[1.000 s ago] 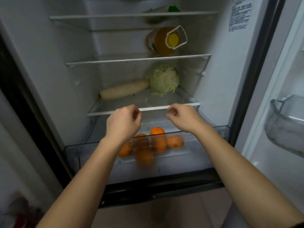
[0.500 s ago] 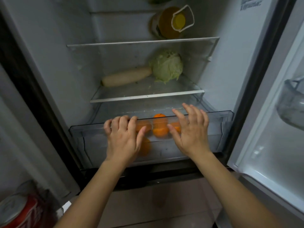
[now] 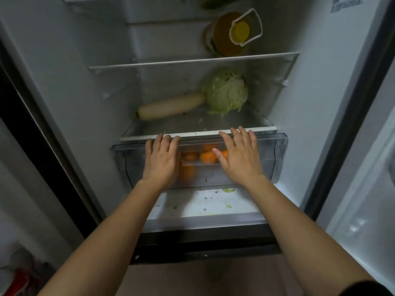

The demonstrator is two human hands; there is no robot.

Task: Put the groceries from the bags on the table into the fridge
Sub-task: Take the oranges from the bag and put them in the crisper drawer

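Note:
The fridge stands open in front of me. Its clear crisper drawer [image 3: 275, 159] sits pushed in under the lowest glass shelf [image 3: 198, 133], with several oranges [image 3: 207, 157] showing through the front. My left hand [image 3: 161, 160] and my right hand [image 3: 240, 155] press flat against the drawer front, fingers straight and reaching the shelf edge. On that shelf lie a white radish [image 3: 171, 105] and a green cabbage [image 3: 226, 92]. A bottle of yellow oil [image 3: 230, 33] lies on its side on the shelf above.
The fridge door [image 3: 363, 189] hangs open at the right with its pale bins. The fridge floor [image 3: 205, 204] below the drawer shows crumbs and leaf bits. A red bag [image 3: 19, 278] sits at the bottom left on the floor.
Both hands went from above the open drawer to its front and pushed it back into the fridge. The drawer now sits under the shelf edge.

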